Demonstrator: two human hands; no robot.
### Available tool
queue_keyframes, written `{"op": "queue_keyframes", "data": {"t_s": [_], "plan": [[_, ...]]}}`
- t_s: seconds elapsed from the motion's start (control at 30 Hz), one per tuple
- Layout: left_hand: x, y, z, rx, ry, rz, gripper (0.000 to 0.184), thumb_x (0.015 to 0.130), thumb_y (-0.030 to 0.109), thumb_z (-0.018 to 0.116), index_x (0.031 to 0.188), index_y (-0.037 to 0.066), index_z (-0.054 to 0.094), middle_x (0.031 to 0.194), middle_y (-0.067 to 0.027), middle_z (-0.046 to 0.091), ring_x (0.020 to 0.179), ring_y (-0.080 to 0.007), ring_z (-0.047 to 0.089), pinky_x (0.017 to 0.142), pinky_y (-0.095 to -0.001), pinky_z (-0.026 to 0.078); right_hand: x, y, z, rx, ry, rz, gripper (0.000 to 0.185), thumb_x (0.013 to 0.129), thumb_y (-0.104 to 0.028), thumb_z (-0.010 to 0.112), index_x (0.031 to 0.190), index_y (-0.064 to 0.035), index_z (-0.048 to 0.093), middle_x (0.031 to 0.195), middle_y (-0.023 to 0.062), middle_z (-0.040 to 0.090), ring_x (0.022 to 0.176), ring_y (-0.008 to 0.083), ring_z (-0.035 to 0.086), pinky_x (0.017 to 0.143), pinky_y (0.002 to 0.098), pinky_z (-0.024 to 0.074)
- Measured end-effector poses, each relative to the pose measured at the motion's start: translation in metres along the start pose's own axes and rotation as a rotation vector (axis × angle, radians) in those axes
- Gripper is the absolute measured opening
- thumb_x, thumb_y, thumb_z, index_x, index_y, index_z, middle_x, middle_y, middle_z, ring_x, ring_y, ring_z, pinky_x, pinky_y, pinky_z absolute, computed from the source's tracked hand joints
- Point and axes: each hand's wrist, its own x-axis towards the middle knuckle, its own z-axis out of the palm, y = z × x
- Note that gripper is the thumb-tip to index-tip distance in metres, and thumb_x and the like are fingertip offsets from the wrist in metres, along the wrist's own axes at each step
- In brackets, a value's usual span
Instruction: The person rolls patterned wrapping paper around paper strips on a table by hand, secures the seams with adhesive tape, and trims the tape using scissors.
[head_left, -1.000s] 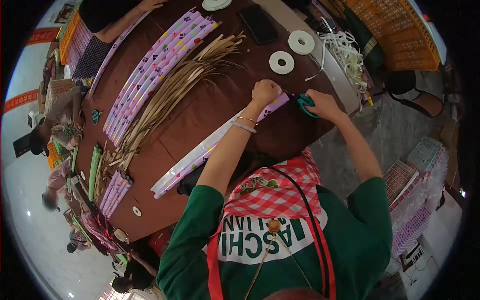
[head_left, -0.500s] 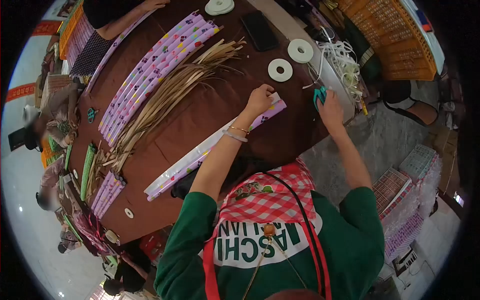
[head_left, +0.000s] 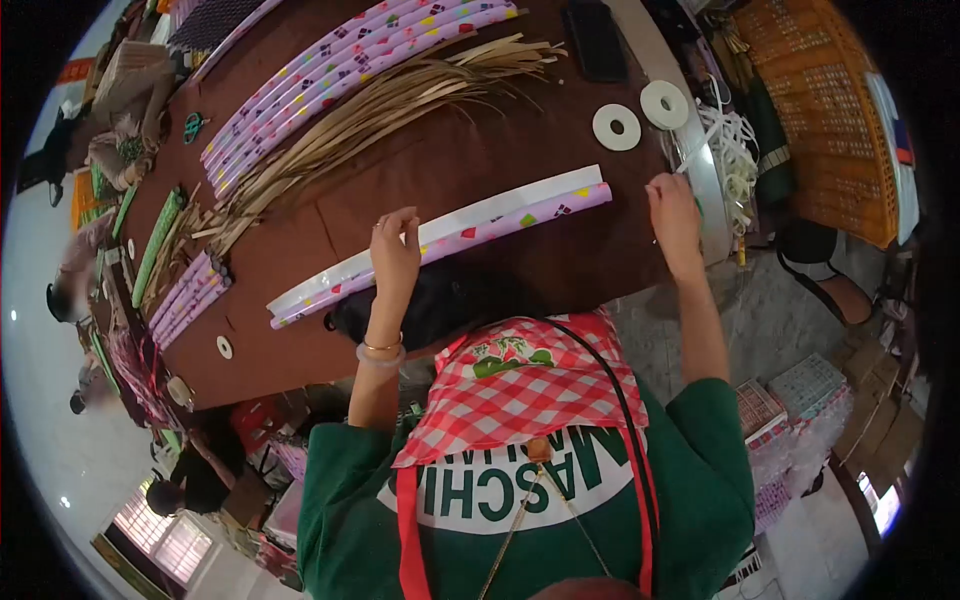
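A long strip of floral pink plastic sheet [head_left: 520, 215], its white edge folded up, lies across the brown-covered table in front of me. My left hand [head_left: 397, 255] is over its middle, fingers loosely bent and apart, with no object visible in them. To the right of the sheet's far end is my right hand [head_left: 675, 220], its fingertips pinched together. Whatever they hold is hidden. A sliver of teal, likely the scissors, shows beside that palm. White tape strips [head_left: 728, 135] hang near it at the table edge, and two white tape rolls [head_left: 617, 127] lie beyond.
Pink floral rolls [head_left: 370, 65] and a bundle of dry brown strips [head_left: 400, 105] lie across the far side. A black phone [head_left: 597, 40] sits near the right edge. Teal scissors [head_left: 193, 127] and a green roll [head_left: 160, 240] are at the left. Orange crates [head_left: 825, 110] stand right.
My left hand has left the sheet's right end and moved left to its middle. The right hand no longer plainly shows the scissors; its fingers are now pinched. The view has shifted.
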Motion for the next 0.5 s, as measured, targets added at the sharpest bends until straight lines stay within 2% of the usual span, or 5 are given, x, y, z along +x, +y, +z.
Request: {"op": "queue_keyframes", "data": {"t_s": [0.07,0.23,0.33,0.43,0.5], "plan": [[-0.012,0.013,0.007,-0.076,-0.048,-0.021,0.012,0.081,0.006,0.057,0.092,0.003,0.062,0.088,-0.0149,0.062,0.084,-0.0312,0.058,0.071,-0.0369,0.046,0.011,-0.028,0.020,0.359,-0.032,-0.167,0.009,0.082,-0.011,0.055,0.087,-0.0039,0.054,0.084,0.0123,0.054,0.081,0.0325,0.054,0.070,0.0405,0.0444],[-0.008,0.044,0.058,-0.256,-0.122,0.094,0.012,0.078,0.002,0.055,0.087,0.000,0.061,0.085,-0.0179,0.061,0.082,-0.0349,0.058,0.073,-0.0397,0.046,0.020,-0.102,0.076,0.594,-0.346,-0.133,0.012,0.083,-0.012,0.053,0.092,-0.0047,0.055,0.090,0.0127,0.061,0.084,0.0323,0.057,0.070,0.0405,0.0458],[0.003,0.049,0.079,-0.299,-0.112,0.141,0.012,0.076,0.001,0.052,0.085,-0.001,0.060,0.082,-0.0171,0.061,0.082,-0.0347,0.057,0.073,-0.0404,0.046,0.027,-0.119,0.097,0.536,-0.382,-0.149,0.012,0.083,-0.011,0.053,0.094,-0.0053,0.053,0.089,0.0134,0.061,0.084,0.0323,0.058,0.069,0.0417,0.0453],[0.003,0.047,0.081,-0.177,-0.210,0.111,0.013,0.074,0.000,0.050,0.083,0.000,0.059,0.082,-0.0172,0.061,0.081,-0.0337,0.057,0.073,-0.0393,0.047,0.027,-0.120,0.105,0.482,-0.391,-0.109,0.011,0.083,-0.011,0.053,0.093,-0.0056,0.051,0.088,0.0135,0.061,0.083,0.0337,0.058,0.068,0.0427,0.0449],[-0.001,0.049,0.079,-0.092,-0.236,0.167,0.016,0.074,0.000,0.049,0.087,0.001,0.058,0.087,-0.0166,0.061,0.083,-0.0309,0.058,0.073,-0.0366,0.048,0.025,-0.116,0.101,0.465,-0.267,-0.108,0.012,0.080,-0.008,0.057,0.090,-0.0028,0.052,0.078,0.0145,0.060,0.075,0.0324,0.059,0.064,0.0384,0.0456]]}}
